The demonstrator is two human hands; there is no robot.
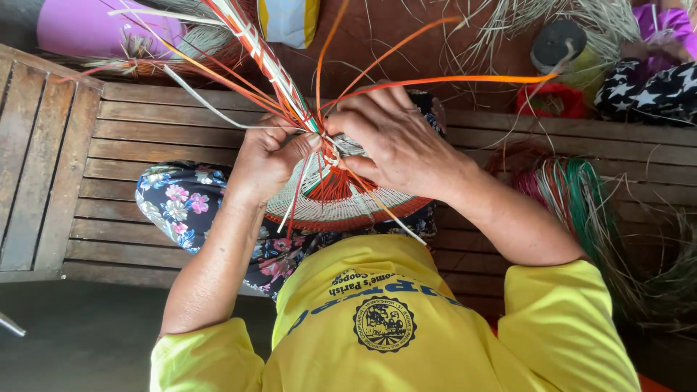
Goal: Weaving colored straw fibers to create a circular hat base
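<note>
Both hands raised together, left hand pinching, right hand curled

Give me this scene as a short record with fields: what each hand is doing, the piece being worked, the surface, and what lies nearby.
left hand: left hand pinches the bundle of strips
right hand: right hand grips the strips where they meet the woven piece
work: round woven piece, pale with an orange rim, on the lap
strips: orange, white and green, fanning upward
surface: slatted wooden bench
nearby: coil of green and pink strips at the right; loose straw beyond it
</note>
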